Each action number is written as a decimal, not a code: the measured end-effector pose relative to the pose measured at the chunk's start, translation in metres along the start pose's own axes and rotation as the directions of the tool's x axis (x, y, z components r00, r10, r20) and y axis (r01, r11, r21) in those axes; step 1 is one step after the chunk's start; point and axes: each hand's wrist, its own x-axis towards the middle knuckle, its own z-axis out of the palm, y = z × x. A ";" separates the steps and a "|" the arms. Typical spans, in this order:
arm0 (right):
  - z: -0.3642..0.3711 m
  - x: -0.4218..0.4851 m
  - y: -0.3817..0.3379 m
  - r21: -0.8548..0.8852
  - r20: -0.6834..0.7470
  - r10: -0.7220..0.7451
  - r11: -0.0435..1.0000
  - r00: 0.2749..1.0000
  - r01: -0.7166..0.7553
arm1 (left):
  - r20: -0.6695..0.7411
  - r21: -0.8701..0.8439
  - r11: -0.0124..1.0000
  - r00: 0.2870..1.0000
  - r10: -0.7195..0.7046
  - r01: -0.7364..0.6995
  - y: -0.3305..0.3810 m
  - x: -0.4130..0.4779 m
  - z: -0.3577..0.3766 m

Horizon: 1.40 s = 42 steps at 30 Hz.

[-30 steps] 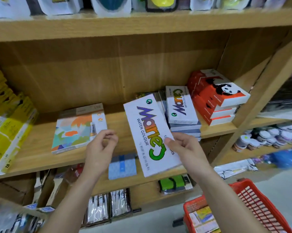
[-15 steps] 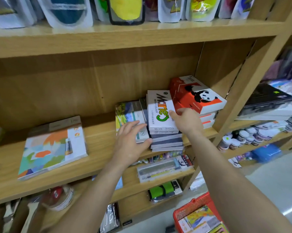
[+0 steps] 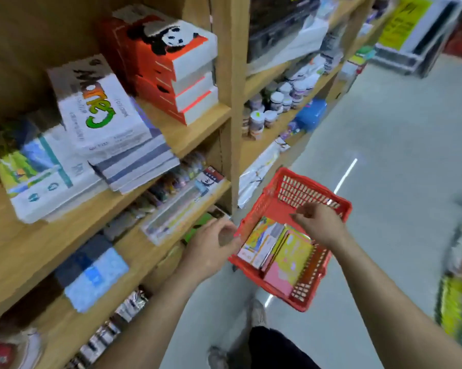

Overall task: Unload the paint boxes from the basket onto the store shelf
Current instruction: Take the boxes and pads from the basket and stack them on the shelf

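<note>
Small white-lidded jars (image 3: 275, 102) clustered together; yellow sign (image 3: 403, 20) top right; grey floor (image 3: 397, 155) below.

basket (image 3: 308, 188) top open, far half bare | paint boxes (image 3: 276, 249) fill near half | shelf upright (image 3: 231, 102) just left

The wooden shelf (image 3: 198, 129) carries a red panda-box stack (image 3: 176, 67) beside a white watercolour-box stack (image 3: 104, 121); the red basket (image 3: 304, 187) sits on the floor (image 3: 384, 155).
</note>
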 end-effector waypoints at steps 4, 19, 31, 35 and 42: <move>0.043 0.031 0.088 -0.033 0.129 0.237 0.972 0.963 -0.235 | 0.123 0.054 0.988 0.981 -0.153 0.147 -0.042 0.049 0.069; 0.234 0.245 0.212 -0.234 0.159 0.150 0.966 0.976 -0.111 | 0.077 0.090 0.987 0.987 -0.138 0.131 -0.170 0.200 0.197; 0.248 0.263 0.202 -0.001 0.254 0.074 0.997 0.964 -0.076 | 0.030 -0.033 0.999 0.999 -0.038 0.039 -0.181 0.211 0.222; 0.174 0.214 0.201 0.316 0.057 0.152 0.935 0.987 -0.162 | -0.071 0.150 0.987 0.996 0.062 -0.051 -0.157 0.208 0.209; 0.057 0.137 0.236 0.745 -0.204 0.491 0.639 0.847 -0.191 | 0.322 -0.158 0.944 0.918 -0.230 0.291 -0.133 0.204 0.277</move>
